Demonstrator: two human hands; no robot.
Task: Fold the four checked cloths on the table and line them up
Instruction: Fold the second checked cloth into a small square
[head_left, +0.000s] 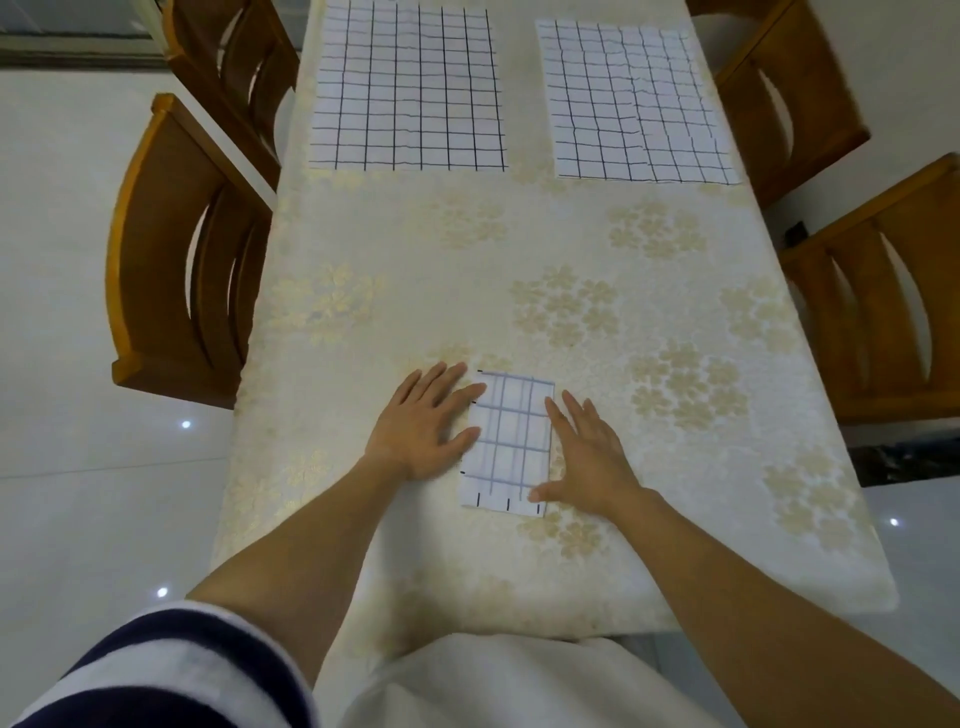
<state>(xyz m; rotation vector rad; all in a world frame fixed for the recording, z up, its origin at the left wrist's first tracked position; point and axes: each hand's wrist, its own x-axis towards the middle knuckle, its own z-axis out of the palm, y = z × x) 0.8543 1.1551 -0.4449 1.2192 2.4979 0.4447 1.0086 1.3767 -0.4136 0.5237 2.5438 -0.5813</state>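
Now our left hand (423, 421) and right hand (589, 457) lie flat and open beside the folded cloth (511, 441), gripping nothing; it looks soft and light, so lift its edges.

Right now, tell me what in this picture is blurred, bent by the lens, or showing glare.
Head view: the wide lens bows the chairs and table edges outward; small bright light reflections dot the glossy floor; the folded cloth and both the left hand and right hand look slightly soft; the far flat cloths stay crisp.

Soft even light, wide-angle edge distortion
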